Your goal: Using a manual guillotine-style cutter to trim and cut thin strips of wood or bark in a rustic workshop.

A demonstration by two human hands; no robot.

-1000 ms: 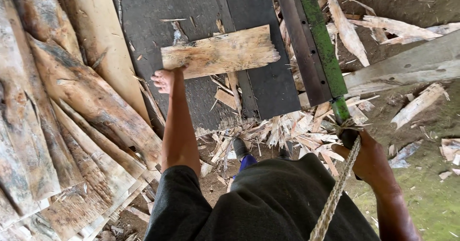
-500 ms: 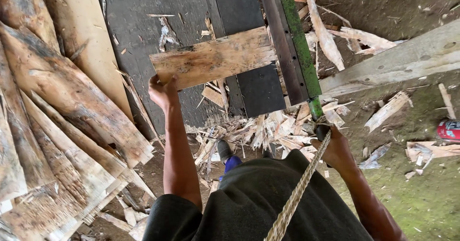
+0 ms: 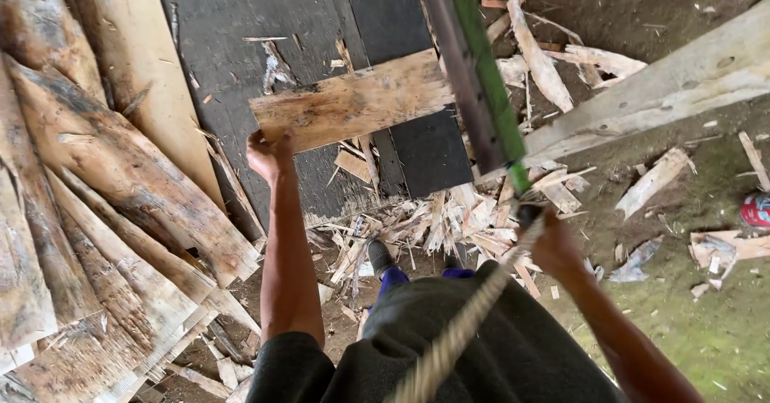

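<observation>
Left hand [image 3: 269, 153] closed on left end of plank [image 3: 353, 102], which lies flat across dark boards [image 3: 241, 74]; since a second ago plank sits lower and nearer right in view (head shift, mostly).

Right hand [image 3: 553, 247] wrapped around handle of long green blade [image 3: 477, 82]. Blade now steeper, its edge over plank's right end. Chips [image 3: 425, 226] heaped below, near foot [image 3: 383, 259]. Rope [image 3: 465, 323] crosses lap.

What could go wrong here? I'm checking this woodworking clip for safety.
1. The left hand grips the end of the rough pale wooden plank that the long green-edged blade crosses; a slip might bring the blade toward it.
2. Loose wood chips around the dark shoe could cause unsteady footing.
</observation>
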